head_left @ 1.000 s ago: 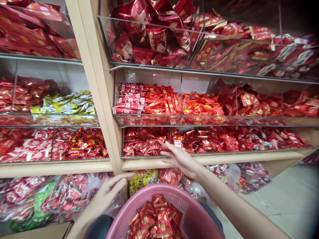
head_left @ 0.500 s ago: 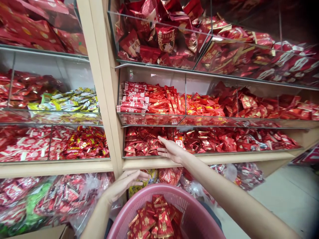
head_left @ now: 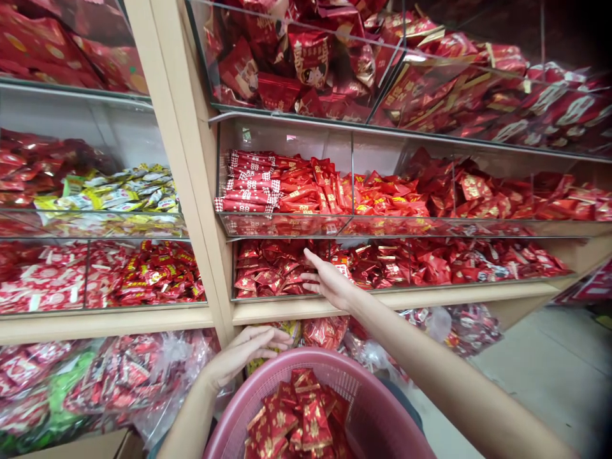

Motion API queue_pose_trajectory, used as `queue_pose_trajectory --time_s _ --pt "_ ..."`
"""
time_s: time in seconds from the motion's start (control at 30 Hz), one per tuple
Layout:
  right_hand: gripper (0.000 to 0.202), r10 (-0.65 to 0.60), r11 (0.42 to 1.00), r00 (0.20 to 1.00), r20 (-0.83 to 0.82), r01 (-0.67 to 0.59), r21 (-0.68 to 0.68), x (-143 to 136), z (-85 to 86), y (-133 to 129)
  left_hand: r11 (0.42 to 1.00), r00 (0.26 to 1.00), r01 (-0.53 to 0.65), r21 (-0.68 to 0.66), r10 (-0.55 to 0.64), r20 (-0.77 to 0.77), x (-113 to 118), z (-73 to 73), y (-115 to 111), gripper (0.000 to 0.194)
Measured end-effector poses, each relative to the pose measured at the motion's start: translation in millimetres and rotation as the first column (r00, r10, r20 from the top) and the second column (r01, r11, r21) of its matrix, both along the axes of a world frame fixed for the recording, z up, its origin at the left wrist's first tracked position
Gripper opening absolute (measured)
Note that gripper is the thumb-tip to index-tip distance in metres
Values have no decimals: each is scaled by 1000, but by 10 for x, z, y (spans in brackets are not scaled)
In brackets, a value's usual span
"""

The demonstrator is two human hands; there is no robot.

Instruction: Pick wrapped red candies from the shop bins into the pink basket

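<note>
My right hand (head_left: 331, 280) reaches forward at the lowest shelf bin, fingers apart and holding nothing. Just beyond its fingertips lie small red candy packets (head_left: 268, 268) with gold print, in a clear-fronted compartment. Below and to the left, my left hand (head_left: 246, 352) hovers by the far left rim of a pink plastic basket (head_left: 229, 414). Its fingers are stretched out, with nothing in them; whether it touches the rim I cannot tell. Inside the basket rests a heap of red and gold packets (head_left: 299, 414) like those in the bin.
A wooden upright (head_left: 176, 159) divides the shelving. Clear bins above hold red sticks (head_left: 253, 182) and bigger red packets (head_left: 310, 57); yellow packets (head_left: 129, 191) lie at left. Stuffed plastic bags (head_left: 124, 376) sit under the bottom ledge (head_left: 287, 310). Floor (head_left: 540, 363) shows at right.
The view has shifted slightly, so the shelves appear a little further left and higher. Both hands keep nearly the same pose, and the packets in the basket look unchanged.
</note>
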State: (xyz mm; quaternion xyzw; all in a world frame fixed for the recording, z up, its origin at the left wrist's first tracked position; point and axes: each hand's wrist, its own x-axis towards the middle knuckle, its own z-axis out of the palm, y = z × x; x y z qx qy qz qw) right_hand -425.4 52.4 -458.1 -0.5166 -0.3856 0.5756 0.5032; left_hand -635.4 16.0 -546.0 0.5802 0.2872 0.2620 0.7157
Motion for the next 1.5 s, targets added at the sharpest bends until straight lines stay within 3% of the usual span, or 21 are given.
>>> queue_pose_trajectory --time_s 0.13,0.43,0.6,0.7,0.83,0.93,1.17,1.5 --pt "61 19 999 1000 23 -20 35 18 47 -56 1000 1000 -12 -11 12 9 -8 -4 1 35" --pt "58 -9 990 998 63 0 142 46 163 -236 999 997 -9 -50 13 72 -9 -23 22 37" --pt "56 51 987 999 -1 -51 154 166 258 -634 999 994 -20 -51 25 106 -59 -12 55 39" --pt "61 158 982 984 -79 -149 112 291 261 -941 998 981 -16 -55 26 192 -61 49 69 46" --pt "71 331 944 922 -201 -327 55 442 190 -1266 991 903 -28 -128 80 423 37 235 -14 52" --pt "74 374 924 891 -258 -383 17 500 102 -1407 980 861 23 -196 80 503 145 375 -142 60" --pt "79 410 903 873 -265 -429 -16 543 -87 -1526 953 931 14 -303 98 352 162 411 -311 68" --pt "79 376 902 836 -401 -429 -49 574 -290 -1505 923 935 7 -385 130 330 105 480 -461 79"
